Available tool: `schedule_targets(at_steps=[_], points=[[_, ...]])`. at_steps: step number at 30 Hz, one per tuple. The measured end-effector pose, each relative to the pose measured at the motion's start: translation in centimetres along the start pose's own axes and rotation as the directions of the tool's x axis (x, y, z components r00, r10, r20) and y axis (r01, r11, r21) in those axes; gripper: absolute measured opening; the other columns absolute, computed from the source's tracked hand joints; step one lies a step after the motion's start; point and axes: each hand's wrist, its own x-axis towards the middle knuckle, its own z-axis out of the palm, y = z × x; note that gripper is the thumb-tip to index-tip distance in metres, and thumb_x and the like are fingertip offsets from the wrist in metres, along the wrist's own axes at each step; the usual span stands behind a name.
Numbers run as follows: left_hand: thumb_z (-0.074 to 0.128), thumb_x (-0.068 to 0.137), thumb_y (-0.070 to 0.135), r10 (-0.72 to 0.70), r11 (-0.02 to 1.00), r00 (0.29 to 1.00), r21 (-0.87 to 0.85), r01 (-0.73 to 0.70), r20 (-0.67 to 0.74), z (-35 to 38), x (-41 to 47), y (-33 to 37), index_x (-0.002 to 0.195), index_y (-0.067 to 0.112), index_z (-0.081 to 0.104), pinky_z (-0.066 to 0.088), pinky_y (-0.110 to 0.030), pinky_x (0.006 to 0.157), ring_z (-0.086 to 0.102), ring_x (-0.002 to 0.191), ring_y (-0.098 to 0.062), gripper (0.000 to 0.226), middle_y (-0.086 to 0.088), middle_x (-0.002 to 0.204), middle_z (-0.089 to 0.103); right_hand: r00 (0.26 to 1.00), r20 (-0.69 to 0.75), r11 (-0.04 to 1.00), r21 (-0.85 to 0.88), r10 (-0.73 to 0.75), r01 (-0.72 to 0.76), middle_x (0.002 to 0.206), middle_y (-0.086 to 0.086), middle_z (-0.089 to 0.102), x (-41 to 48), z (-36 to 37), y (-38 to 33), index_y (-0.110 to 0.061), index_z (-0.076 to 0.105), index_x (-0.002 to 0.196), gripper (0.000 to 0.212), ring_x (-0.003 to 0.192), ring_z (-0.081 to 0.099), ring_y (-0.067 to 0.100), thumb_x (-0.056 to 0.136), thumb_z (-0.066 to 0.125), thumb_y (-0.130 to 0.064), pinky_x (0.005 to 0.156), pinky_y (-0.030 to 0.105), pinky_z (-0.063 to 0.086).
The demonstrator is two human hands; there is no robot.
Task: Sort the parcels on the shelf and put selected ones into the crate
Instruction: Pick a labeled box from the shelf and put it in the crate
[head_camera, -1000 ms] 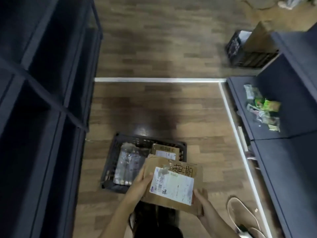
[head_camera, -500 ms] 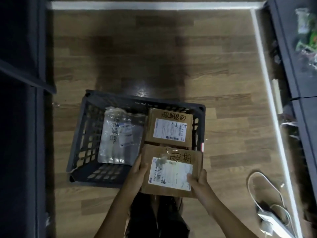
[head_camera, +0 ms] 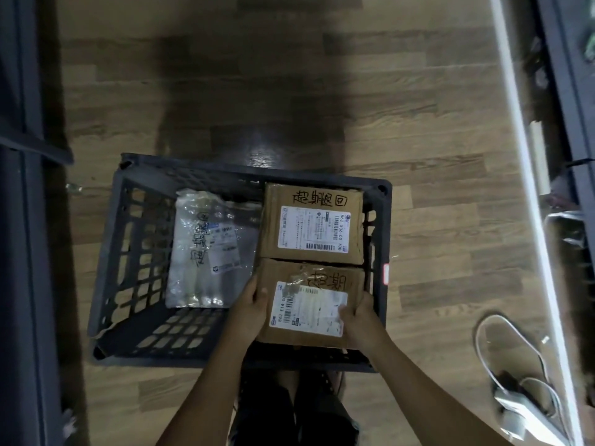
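There is one crate point(head_camera: 108, 268) on the wooden floor point(head_camera: 434, 156), and three parcels are in it or over it: one bag point(head_camera: 206, 249) and two boxes. The bag lies in the left half. The far box point(head_camera: 312, 226) lies in the far right corner. The near box point(head_camera: 309, 312) is directly before it, and their edges touch. The left hand point(head_camera: 252, 304) grasps the left edge of the near box and the right hand point(head_camera: 357, 317) grasps its right edge. I cannot tell if this box already rests on the bottom. Its right edge is close to the right wall of the crate. The near left part of the crate bottom is bare. A dark left shelf point(head_camera: 19, 252) stands just beside the crate. On the right there are a white line point(head_camera: 531, 188), a right shelf point(head_camera: 573, 75) and one white cable point(head_camera: 515, 349), all apart from the crate.
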Motion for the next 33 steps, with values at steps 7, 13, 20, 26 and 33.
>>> schedule_targets(at_steps=[7, 13, 20, 26, 33], points=[[0.033, 0.103, 0.025, 0.005, 0.995, 0.998, 0.1, 0.001, -0.058, 0.7, 1.2, -0.8, 0.143, 0.032, 0.038, 0.047, -0.038, 0.094, 0.058, 0.106, -0.022, 0.041, -0.004, 0.127, 0.061, 1.0, 0.01, 0.999, -0.044, 0.02, -0.019, 0.133, 0.008, 0.045, 1.2, 0.5, 0.8, -0.013, 0.014, 0.143, 0.051, 0.099, 0.057, 0.016, 0.1, 0.041, -0.021, 0.067, 0.026, 0.054], [0.036, 0.102, 0.027, 0.051, 0.992, 0.997, 0.122, -0.044, -0.059, -0.3, -1.8, 2.5, 0.142, 0.027, 0.038, 0.036, -0.026, 0.083, 0.056, 0.101, -0.017, 0.04, -0.001, 0.129, 0.057, 0.991, -0.131, 0.997, -0.069, 0.014, -0.023, 0.129, 0.011, 0.051, -2.0, 1.0, -3.0, -0.009, 0.033, 0.136, 0.053, 0.115, 0.054, 0.028, 0.092, 0.047, -0.035, 0.095, 0.041, 0.048], [0.037, 0.099, 0.024, 0.081, 0.978, 0.997, 0.193, -0.075, -0.021, -6.0, -8.6, 9.8, 0.144, 0.027, 0.039, 0.037, -0.027, 0.1, 0.045, 0.129, -0.02, 0.046, -0.001, 0.148, 0.042, 0.971, -0.093, 0.953, -0.235, -0.218, 0.192, 0.144, 0.007, 0.031, -11.3, 0.4, -13.7, -0.014, 0.023, 0.145, 0.056, 0.122, 0.045, 0.025, 0.097, 0.04, -0.036, 0.102, 0.039, 0.04], [0.04, 0.1, 0.016, 0.181, 0.96, 0.979, 0.233, -0.156, -0.09, -12.4, -19.2, 18.1, 0.132, 0.007, 0.053, 0.041, -0.024, 0.099, 0.049, 0.127, -0.03, 0.035, -0.012, 0.134, 0.054, 0.943, 0.103, 0.854, -0.402, -0.316, 0.33, 0.105, 0.009, 0.057, -23.0, -1.4, -23.6, -0.01, 0.054, 0.106, 0.034, 0.098, 0.055, 0.027, 0.099, 0.033, -0.035, 0.079, 0.03, 0.038], [0.042, 0.094, 0.021, 0.304, 0.941, 0.908, 0.239, -0.24, -0.289, -21.6, -34.8, 22.2, 0.09, 0.003, 0.065, 0.046, -0.034, 0.087, 0.057, 0.099, -0.023, 0.029, -0.012, 0.096, 0.06, 0.775, 0.298, 0.604, -0.496, -0.557, 0.624, 0.094, 0.013, 0.055, -38.8, 1.1, -32.2, -0.014, 0.047, 0.078, 0.02, 0.1, 0.057, 0.029, 0.093, 0.041, -0.026, 0.074, 0.028, 0.034]])
